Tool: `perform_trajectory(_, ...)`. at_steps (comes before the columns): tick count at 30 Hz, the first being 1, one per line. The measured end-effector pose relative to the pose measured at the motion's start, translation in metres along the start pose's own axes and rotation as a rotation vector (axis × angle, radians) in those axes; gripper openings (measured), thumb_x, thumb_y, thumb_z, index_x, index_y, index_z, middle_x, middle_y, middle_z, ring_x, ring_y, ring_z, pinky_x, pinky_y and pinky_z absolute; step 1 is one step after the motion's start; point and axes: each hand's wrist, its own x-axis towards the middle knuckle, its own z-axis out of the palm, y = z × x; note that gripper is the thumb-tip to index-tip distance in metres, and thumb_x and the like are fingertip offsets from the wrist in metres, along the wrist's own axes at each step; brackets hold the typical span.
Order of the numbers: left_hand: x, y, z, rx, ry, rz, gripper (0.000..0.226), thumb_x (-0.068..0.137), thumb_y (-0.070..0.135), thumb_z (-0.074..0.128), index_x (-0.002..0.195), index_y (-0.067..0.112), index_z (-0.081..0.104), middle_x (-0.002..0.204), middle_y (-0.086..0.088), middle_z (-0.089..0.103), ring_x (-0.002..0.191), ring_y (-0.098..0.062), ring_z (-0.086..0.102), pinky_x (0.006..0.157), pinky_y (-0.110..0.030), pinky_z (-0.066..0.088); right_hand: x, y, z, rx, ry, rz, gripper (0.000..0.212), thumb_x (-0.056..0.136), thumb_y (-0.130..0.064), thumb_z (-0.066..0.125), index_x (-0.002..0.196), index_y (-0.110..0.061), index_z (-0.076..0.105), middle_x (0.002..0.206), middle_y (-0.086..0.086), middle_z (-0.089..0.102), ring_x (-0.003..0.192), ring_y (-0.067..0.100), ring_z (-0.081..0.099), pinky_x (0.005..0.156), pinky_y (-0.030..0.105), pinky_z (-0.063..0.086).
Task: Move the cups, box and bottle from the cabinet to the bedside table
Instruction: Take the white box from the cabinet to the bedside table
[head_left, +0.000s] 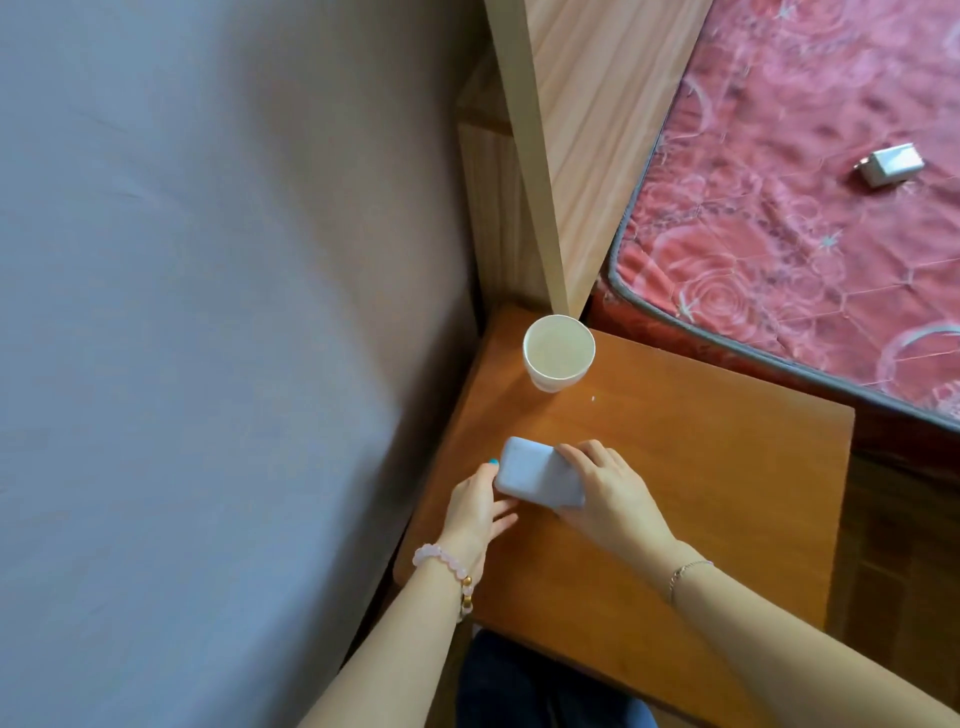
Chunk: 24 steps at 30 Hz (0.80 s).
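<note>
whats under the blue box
The wooden bedside table; the left hand has fingers tucked beneath the box. The box covers the spot directly below it, so anything there is hidden.

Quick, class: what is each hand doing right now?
The left hand holds the box at one end.
The right hand grips the box too.

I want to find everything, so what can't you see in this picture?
Head view:
1. The cabinet, the bottle and any other cups: outside the frame.
2. Underside of the box: hidden by the box itself and by the left hand and right hand holding it, so whether it touches the bedside table is unclear.
3. Small white object on the mattress: too small to identify.
</note>
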Motion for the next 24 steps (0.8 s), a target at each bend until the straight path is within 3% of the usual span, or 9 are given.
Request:
perform_trajectory(5,0.005,-0.008,-0.012,0.262,0.041,0.09,0.043,0.1,0.033,0.036,0.138,0.014,0.04,0.122,-0.001,0.051,0.115,-0.019,0.053,0.1,-0.038,0.044,0.006,0.001,0.01,-0.008,-0.022,-0.001,0.061,0.066,-0.016,0.076,0.122,-0.01,0.055,0.108,0.007,0.057,0.091,0.028,0.053,0.072,0.038,0.049)
perform_trajectory(10,0.0,-0.018,-0.03,0.786,0.125,0.348,0.044,0.099,0.037,0.036,0.141,0.026,0.033,0.144,0.007,0.036,0.123,-0.009,0.041,0.092,-0.024,0.041,0.006,0.004,0.016,-0.044,-0.014,-0.011,0.066,0.058,-0.014,0.079,0.12,-0.011,0.055,0.109,0.005,0.058,0.094,0.027,0.056,0.066,0.037,0.054)
perform_trajectory(16,-0.009,-0.025,-0.051,1.15,0.208,0.552,0.049,0.097,0.041,0.036,0.144,0.028,0.027,0.148,0.01,0.033,0.128,-0.009,0.041,0.095,-0.02,0.041,0.003,0.001,0.02,-0.086,0.037,0.001,0.073,0.045,-0.013,0.087,0.112,-0.01,0.059,0.106,0.003,0.063,0.092,0.025,0.062,0.055,0.028,0.053)
perform_trajectory(22,-0.033,-0.014,-0.053,1.382,0.218,0.73,0.051,0.097,0.041,0.033,0.146,0.027,0.023,0.148,0.011,0.031,0.133,-0.007,0.033,0.106,-0.02,0.029,-0.005,-0.004,0.014,-0.187,0.026,0.03,0.092,0.033,-0.02,0.094,0.117,-0.006,0.059,0.111,0.009,0.065,0.102,0.029,0.063,0.08,0.042,0.054)
perform_trajectory(24,-0.048,-0.005,-0.05,1.435,0.231,0.808,0.048,0.093,0.039,0.041,0.139,0.025,0.039,0.139,0.008,0.046,0.126,-0.011,0.046,0.101,-0.026,0.039,-0.013,-0.012,0.0,-0.196,0.059,0.07,0.085,0.036,-0.023,0.094,0.113,-0.006,0.062,0.108,0.01,0.067,0.1,0.029,0.065,0.077,0.044,0.054)
